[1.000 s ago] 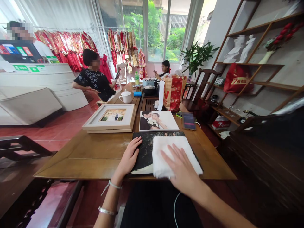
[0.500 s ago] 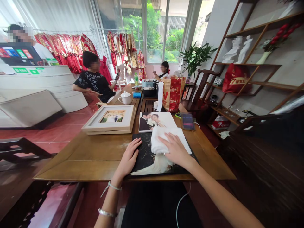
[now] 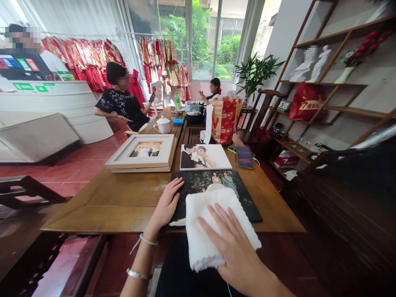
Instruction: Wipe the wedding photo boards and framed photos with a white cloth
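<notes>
A dark wedding photo panel (image 3: 247,206) with a couple on it lies on the table at its front edge. My left hand (image 3: 168,202) rests on the panel's left side, fingers stretched out. Over the panel's front part lies a folded white cloth (image 3: 201,202), its near end reaching past the table edge. My right hand (image 3: 230,239) presses flat on the cloth with the fingers spread; its thumb is hidden. Just behind is a lighter wedding photo panel (image 3: 216,156). The cloth covers the lower middle of the dark panel.
Stacked picture frames (image 3: 139,154) lie left on the wooden table (image 3: 108,198). Behind are a lidded white cup (image 3: 162,125), a paper bag (image 3: 227,121) and a phone (image 3: 244,157). Two people sit farther back; another is at a white counter (image 3: 83,111). Shelves stand at right.
My right hand has drawn the white cloth toward me, from the panel's middle to its front edge. The couple on the panel now shows. My left hand has stayed in place.
</notes>
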{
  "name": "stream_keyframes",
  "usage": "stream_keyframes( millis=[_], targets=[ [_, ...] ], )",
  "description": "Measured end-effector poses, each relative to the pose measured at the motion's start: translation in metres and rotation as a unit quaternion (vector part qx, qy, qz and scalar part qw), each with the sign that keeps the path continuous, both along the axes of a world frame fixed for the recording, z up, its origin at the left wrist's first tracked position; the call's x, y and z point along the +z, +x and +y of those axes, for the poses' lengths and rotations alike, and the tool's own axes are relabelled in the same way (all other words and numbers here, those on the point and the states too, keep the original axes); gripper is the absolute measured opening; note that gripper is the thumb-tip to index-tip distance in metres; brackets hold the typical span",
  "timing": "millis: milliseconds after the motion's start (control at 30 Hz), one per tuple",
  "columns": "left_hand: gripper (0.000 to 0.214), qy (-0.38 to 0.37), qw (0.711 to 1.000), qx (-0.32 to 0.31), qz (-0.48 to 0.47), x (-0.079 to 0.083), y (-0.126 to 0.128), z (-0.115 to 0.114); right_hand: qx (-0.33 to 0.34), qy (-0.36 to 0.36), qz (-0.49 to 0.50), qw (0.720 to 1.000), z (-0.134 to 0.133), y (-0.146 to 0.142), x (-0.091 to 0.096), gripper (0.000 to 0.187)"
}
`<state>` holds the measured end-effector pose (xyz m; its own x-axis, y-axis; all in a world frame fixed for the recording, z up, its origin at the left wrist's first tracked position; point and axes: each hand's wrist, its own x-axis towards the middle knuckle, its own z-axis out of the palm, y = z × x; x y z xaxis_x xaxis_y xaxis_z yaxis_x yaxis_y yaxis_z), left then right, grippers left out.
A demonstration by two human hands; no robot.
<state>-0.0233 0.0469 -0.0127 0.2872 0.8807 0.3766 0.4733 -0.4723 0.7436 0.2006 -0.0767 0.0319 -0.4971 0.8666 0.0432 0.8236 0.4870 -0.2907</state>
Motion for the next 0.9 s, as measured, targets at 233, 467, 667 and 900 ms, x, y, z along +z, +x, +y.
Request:
stream_keyframes(
  millis=[233,467,667,900],
  targets=[
    [0.039,-0.007,1.0,0.003,0.003,0.0,-0.001,-0.001,-0.033,-0.012,0.018,0.999,0.051,0.003,0.008,0.081],
    [0.04,-0.006,1.0,-0.003,0.003,0.003,0.0,-0.002,-0.045,0.002,-0.007,0.999,0.137,-0.013,0.014,0.072],
    [0.039,0.004,1.0,0.0,-0.004,-0.001,-0.001,0.0,0.003,0.017,-0.017,1.0,0.107,-0.031,0.014,0.079],
    [0.038,0.01,0.999,-0.016,-0.027,-0.004,-0.004,0.002,0.094,-0.026,0.022,0.995,0.016,-0.041,0.019,0.078]
  ],
)
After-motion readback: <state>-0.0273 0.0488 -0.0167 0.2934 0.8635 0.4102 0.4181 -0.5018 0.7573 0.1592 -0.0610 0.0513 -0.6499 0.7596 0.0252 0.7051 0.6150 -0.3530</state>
